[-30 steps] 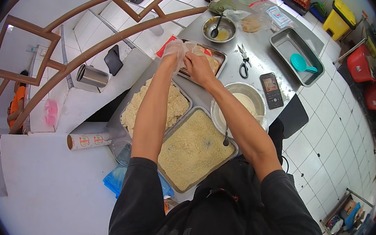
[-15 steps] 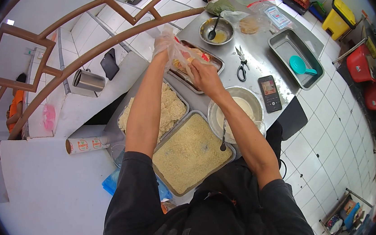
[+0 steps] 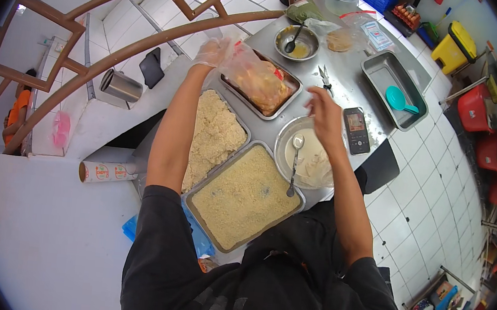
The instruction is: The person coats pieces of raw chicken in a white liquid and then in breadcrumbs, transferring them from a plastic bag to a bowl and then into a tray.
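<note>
My left hand, in a clear plastic glove, grips the top of a plastic bag of meat pieces lying over a metal tray. My right hand is bare, fingers apart and loosely bent, in the air beside the scissors and phone. Below it a steel bowl of pale batter holds a spoon. Nearer my body lie a tray of breadcrumbs and, partly behind my left forearm, a tray of lumpy coated pieces.
A bowl with a black spoon, bagged items and an empty tray with a turquoise scoop stand farther back. A brown railing curves left, a printed roll lies low left, and red containers line the right.
My right hand has let go of the bag and moved right, its fingers loosening. The bag now lies lower over the tray, while my left hand has shifted slightly up and left with it.
</note>
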A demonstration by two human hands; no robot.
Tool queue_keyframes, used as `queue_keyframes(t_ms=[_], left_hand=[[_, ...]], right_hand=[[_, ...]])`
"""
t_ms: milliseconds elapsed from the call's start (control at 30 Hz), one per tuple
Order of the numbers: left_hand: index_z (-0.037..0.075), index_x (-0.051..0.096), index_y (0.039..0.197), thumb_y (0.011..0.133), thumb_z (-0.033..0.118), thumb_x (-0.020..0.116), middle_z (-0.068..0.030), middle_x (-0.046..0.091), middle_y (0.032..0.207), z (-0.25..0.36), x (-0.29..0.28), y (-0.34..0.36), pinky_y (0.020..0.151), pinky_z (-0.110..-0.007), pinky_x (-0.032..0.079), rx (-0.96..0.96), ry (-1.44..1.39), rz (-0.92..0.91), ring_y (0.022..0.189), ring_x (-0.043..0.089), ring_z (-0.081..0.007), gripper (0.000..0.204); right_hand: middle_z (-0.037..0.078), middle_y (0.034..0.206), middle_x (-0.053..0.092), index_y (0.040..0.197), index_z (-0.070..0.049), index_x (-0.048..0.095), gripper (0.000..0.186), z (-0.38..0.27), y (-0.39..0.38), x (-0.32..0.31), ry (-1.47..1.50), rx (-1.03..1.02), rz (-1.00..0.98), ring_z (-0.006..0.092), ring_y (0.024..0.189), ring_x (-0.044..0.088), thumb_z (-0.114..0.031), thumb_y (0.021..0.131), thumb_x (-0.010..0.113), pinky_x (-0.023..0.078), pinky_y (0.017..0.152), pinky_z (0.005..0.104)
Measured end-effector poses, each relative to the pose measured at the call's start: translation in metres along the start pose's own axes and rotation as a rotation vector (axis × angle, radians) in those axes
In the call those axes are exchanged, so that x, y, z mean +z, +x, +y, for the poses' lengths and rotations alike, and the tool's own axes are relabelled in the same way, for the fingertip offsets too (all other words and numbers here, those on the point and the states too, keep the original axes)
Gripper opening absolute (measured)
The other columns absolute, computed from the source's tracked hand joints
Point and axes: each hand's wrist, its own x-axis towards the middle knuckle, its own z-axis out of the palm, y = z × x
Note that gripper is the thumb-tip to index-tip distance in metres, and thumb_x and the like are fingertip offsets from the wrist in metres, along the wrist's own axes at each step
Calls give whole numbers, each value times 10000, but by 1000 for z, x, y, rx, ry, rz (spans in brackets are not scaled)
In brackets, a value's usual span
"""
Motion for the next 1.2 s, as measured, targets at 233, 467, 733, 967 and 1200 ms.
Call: queue_keyframes(t_ms=[233,467,733,967,1200], left_hand=[[-39,592,1153,992,533,441,-241,676,1064,-3,31,-76,903,-416,479,-47,-310,376,984,652,-367,613],[-16,593,1140,1036,331,509,-78,643,946,61,67,-288,811,-296,481,-22,-873,154,870,584,-149,372],[14,605,1051,1008,363,547,-57,668,916,88,112,-436,716,-267,476,-632,-1095,81,771,575,-111,356],[14,603,1019,1005,375,550,-69,667,906,110,94,-453,710,-260,471,-665,-1115,149,761,568,-108,365],[52,600,983,1008,387,542,-25,625,841,118,76,-468,682,-261,444,-481,-1046,30,743,552,-98,341]], right_hand=[[32,615,534,843,-41,528,354,17,-147,-108,17,414,145,111,574,505,-311,1052,435,419,551,299],[118,888,656,943,-8,662,315,-54,-264,-112,-171,189,-748,253,879,618,-276,1015,515,464,801,385],[180,1072,644,1030,-4,677,209,-61,-200,-169,-239,226,-1045,316,1010,616,-143,969,534,471,924,404],[236,1082,662,1013,47,673,243,62,-105,-77,-911,-96,-1190,388,1052,625,9,812,541,498,897,441],[172,979,706,1048,26,683,308,104,-66,-60,-553,6,-1018,275,882,659,-244,901,670,517,802,368]])
